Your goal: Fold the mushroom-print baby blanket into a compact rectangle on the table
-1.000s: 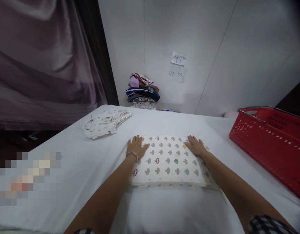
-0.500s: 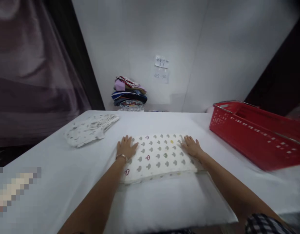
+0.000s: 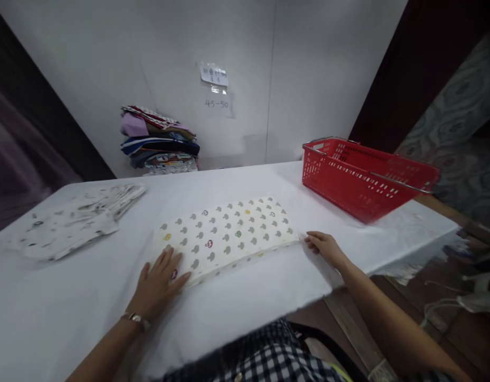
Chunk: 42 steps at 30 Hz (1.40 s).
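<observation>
A folded white cloth [image 3: 225, 231] printed with grey mushrooms, a few of them coloured, lies flat as a long strip across the white table [image 3: 245, 297]. My left hand [image 3: 157, 278], a bracelet on its wrist, rests spread on the cloth's near left corner. Just off the right end of the strip, my right hand [image 3: 324, 248] is low over the tabletop. Its fingers are loosely bent, and I see nothing in them. Farther left lies another patterned white cloth [image 3: 81, 220], loosely gathered in folds.
A red plastic basket [image 3: 360, 183] with metal handles stands at the right back of the table. Folded fabrics [image 3: 160, 140] are stacked against the wall at the back left. Paper signs [image 3: 216, 87] hang on the wall. Cables [image 3: 439, 307] show beyond the table's right edge.
My view has turned to the right. My right hand has come off the cloth's right end, while the left hand is now at its near left corner. The strip looks narrower and longer.
</observation>
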Tool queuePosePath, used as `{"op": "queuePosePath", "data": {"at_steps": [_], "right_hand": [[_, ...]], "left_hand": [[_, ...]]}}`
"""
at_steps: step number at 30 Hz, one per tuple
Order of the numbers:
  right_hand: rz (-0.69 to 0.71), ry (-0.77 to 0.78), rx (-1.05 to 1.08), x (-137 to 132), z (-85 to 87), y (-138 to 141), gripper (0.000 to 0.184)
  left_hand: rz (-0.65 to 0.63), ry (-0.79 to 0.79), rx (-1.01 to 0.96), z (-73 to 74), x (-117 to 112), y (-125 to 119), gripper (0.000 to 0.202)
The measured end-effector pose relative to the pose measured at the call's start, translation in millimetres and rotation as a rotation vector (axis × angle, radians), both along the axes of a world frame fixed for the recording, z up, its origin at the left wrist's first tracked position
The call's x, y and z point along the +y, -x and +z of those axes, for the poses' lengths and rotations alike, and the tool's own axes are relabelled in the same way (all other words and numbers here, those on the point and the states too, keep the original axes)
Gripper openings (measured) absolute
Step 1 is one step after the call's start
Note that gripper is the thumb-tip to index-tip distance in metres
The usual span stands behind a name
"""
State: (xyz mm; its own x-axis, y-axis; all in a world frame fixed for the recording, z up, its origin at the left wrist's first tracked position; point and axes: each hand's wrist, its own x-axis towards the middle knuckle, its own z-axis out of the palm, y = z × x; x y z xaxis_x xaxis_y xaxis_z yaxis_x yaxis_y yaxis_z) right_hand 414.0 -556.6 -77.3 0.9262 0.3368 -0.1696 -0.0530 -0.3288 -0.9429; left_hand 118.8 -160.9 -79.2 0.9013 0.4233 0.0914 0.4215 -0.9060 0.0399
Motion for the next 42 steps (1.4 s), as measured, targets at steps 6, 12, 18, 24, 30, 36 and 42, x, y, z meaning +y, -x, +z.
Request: {"op": "queuePosePath", "data": {"at_steps": [6,12,18,24,30,36,42], "right_hand": [[0.162,0.223,-0.038,20.4,15.4,1.5,0.027],[0.222,0.398,-0.112,36.7,24.7,-6.9,0.019],[0.204,0.352,-0.08,40.1,29.2,-13.1,0.012],[0.19,0.314,-0.078,43.8,33.9,-18.4,0.012],[0.174,0.375,-0.066,42.5,27.5,-18.1,0.01],[0.14,0.393,-0.085,41.0,21.4,-18.1,0.012],[0.164,0.376,-0.071,35.1,19.1,-17.3,0.025]], "left_hand": [[-0.084,-0.037,-0.015,-5.1,2.9,24.2,0.063],[-0.105,-0.039,-0.02,-5.3,-0.2,26.7,0.065],[-0.077,-0.048,0.0,-7.0,-2.7,26.0,0.07],[-0.063,-0.034,0.016,-4.3,-3.7,26.1,0.068],[-0.081,-0.032,-0.024,-6.3,-3.8,26.6,0.065],[-0.09,-0.036,-0.038,-8.6,-3.6,27.6,0.066],[-0.11,-0.025,-0.067,-10.6,-1.2,30.2,0.064]]}}
